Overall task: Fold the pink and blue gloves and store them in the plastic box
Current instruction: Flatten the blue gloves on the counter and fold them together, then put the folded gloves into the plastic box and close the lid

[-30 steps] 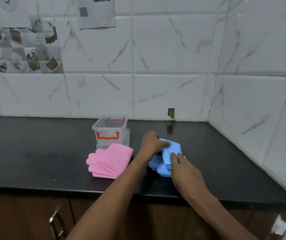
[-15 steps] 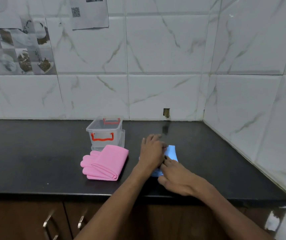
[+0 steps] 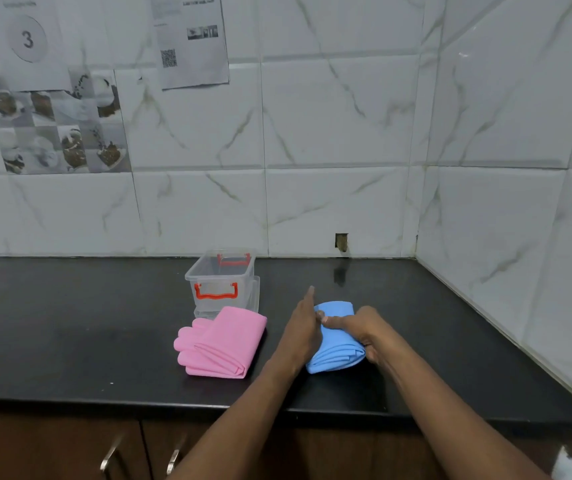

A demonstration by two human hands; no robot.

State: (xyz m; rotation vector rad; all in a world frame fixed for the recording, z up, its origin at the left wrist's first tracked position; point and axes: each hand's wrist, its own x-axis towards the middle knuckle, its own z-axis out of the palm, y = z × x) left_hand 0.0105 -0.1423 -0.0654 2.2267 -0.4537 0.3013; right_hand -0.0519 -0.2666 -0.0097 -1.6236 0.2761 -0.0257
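The folded blue gloves [image 3: 336, 351] lie on the black counter [image 3: 70, 334], right of centre. My right hand [image 3: 357, 327] grips them from the right side, fingers curled over the top. My left hand [image 3: 303, 330] stands on edge against their left side, fingers straight and together, touching the bundle. The folded pink gloves [image 3: 222, 342] lie to the left, fingertips pointing left, untouched. Just behind the pink gloves stands the clear plastic box [image 3: 222, 282] with red handles, open and with nothing visible inside.
A clear lid leans against the box's right side [image 3: 255, 292]. Tiled walls close the counter at the back and on the right [image 3: 506, 237]. Cabinet doors with metal handles [image 3: 173, 457] sit below the counter's front edge.
Both hands pressed flat on the blue gloves, then shifted: the right hand now grips the folded bundle from the right and the left hand stands on edge at its left. The camera moved closer.
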